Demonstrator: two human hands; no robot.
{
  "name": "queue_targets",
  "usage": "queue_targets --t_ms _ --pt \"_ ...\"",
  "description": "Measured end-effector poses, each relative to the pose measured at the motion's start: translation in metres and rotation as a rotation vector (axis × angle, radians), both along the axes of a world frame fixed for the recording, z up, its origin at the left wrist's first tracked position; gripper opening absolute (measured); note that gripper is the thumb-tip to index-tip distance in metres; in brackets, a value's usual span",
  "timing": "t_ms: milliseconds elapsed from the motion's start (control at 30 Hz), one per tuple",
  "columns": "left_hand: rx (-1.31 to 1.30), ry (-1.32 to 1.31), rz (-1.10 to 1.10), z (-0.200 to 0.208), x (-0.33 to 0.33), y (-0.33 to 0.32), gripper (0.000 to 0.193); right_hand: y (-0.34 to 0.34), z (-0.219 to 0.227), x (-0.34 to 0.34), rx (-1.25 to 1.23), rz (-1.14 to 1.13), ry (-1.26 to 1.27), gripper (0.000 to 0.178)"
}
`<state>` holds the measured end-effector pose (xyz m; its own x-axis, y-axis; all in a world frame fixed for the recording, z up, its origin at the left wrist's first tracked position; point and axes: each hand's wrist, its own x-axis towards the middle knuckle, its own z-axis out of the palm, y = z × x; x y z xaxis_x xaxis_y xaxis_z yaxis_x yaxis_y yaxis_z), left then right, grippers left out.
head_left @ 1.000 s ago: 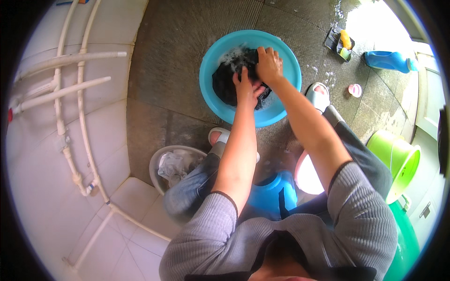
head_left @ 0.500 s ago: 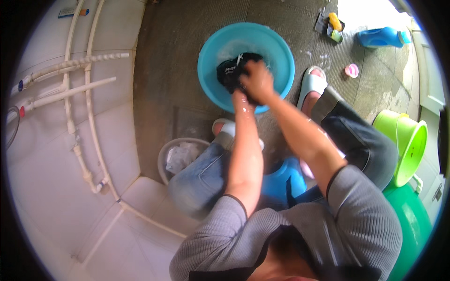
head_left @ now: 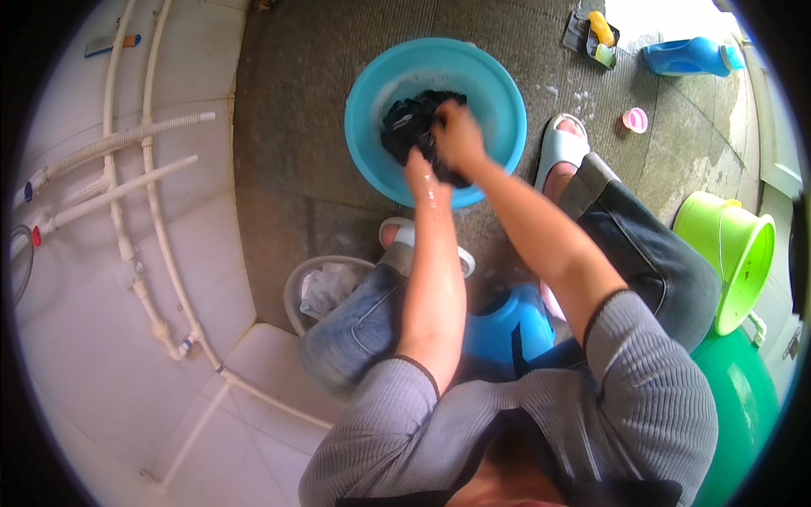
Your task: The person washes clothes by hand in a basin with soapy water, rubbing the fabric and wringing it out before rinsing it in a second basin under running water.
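A wet black garment [head_left: 404, 125] is bunched up inside a turquoise basin [head_left: 363, 165] on the floor, with whitish suds around it. My left hand [head_left: 420, 173] reaches in from below and grips the near side of the cloth, its fingers mostly covered by folds. Droplets and foam cling to the left wrist. My right hand [head_left: 459, 139] is closed on the right part of the garment, its fingers curled and slightly blurred.
A grey bin [head_left: 294, 279] with a white bag stands by my left leg. A blue stool [head_left: 511, 325] is beneath me. At right lie a blue bottle [head_left: 688, 57], pink cap [head_left: 634, 120], black tray [head_left: 577, 32], lime bucket [head_left: 705, 228] and green tub [head_left: 735, 397]. Pipes [head_left: 158, 211] line the left wall.
Both hands and the black garment stay in the basin. The cloth has shifted and spread somewhat, and the right hand has moved slightly lower over it. The whole view has tilted a little.
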<state>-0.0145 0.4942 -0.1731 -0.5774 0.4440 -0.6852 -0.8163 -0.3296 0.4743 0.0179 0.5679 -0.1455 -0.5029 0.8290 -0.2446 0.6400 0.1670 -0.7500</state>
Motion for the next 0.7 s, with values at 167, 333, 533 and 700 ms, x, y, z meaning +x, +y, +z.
queue_targets --t_ms 167,333,533,700 --pt "0.579 -0.114 -0.171 0.023 -0.006 -0.04 0.035 -0.057 0.038 -0.001 -0.021 0.099 -0.056 0.036" --pt "0.025 -0.048 0.04 0.031 -0.011 -0.029 0.045 -0.011 0.004 -0.001 0.047 0.123 -0.127 0.036" --pt "-0.238 -0.07 0.1 0.046 0.017 -0.049 0.067 0.07 0.028 0.024 -0.244 0.706 -0.751 0.069" --pt "-0.725 0.936 -0.258 0.006 0.017 -0.073 0.101 0.056 0.125 0.008 0.205 0.71 -0.094 0.042"
